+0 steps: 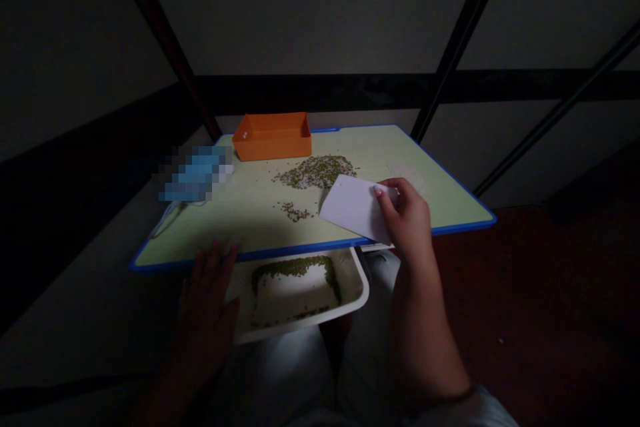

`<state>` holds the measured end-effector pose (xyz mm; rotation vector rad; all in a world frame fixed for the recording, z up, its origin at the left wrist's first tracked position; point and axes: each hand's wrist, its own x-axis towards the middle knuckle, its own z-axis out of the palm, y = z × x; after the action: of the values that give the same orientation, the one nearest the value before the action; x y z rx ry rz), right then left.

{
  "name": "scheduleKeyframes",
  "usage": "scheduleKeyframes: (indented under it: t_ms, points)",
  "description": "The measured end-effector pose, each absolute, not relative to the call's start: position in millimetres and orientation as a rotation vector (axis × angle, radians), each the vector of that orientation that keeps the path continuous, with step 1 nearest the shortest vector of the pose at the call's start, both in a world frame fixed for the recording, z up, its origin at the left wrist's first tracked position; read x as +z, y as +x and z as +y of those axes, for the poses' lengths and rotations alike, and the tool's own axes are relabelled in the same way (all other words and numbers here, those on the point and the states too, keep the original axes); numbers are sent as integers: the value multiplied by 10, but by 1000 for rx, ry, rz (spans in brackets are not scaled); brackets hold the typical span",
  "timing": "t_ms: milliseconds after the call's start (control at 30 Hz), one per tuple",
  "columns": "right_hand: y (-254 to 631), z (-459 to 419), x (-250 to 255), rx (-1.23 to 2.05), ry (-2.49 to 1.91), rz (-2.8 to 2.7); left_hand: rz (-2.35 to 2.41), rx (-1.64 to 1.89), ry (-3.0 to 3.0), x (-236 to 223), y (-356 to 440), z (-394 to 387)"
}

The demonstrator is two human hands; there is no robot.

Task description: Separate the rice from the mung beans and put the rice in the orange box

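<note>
My right hand (411,217) pinches a white flat scraper card (353,205) between thumb and fingers, its lower side near the front edge of the pale green tabletop (225,227). Just beyond the card lies a heap of small green beans mixed with pale grains (320,171). A few loose beans (294,212) are scattered to the card's left. In dim light, my left hand (207,297) has its fingers stretched towards the table's front edge, beside the left end of a white tray (361,287). Green beans line the tray's far and right sides, with some darker bits along the near side.
An orange open box (274,145) stands at the back left of the table. Left of the heap is a blurred-out blue item (195,173) with a pale cord. A thin patch of white grains (407,175) lies at the right. Panelled walls close in behind.
</note>
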<state>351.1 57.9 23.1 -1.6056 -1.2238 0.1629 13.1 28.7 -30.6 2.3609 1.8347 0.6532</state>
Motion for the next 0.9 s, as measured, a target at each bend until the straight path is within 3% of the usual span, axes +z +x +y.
scheduleKeyframes:
  t_ms: [900]
  points:
    - [3574, 772, 222, -16, -1659, -1145, 1876, 599, 2277, -199, 200, 272]
